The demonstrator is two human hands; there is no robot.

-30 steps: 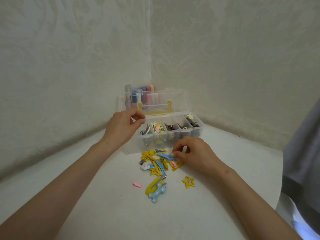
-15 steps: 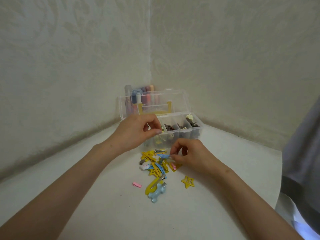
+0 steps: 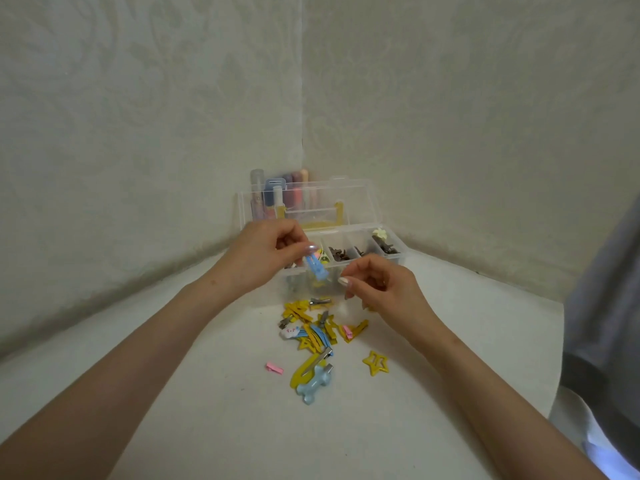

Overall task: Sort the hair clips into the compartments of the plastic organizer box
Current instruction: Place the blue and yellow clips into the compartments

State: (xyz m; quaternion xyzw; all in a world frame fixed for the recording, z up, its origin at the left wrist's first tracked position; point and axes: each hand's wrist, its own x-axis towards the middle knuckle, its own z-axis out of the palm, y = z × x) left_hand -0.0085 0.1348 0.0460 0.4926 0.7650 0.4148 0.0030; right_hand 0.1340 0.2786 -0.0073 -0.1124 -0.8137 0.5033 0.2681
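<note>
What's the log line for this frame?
left hand: pinches blue clip by organizer box | right hand: holds nothing | clip pile: on table

My bare forearms reach forward and converge. My left hand (image 3: pixel 266 261) is raised, thumb and fingertips pinching a blue clip (image 3: pixel 317 269) that hangs down. My right hand (image 3: pixel 384 289) hovers just beside it, fingers loosely curled downward, gripping nothing.
</note>
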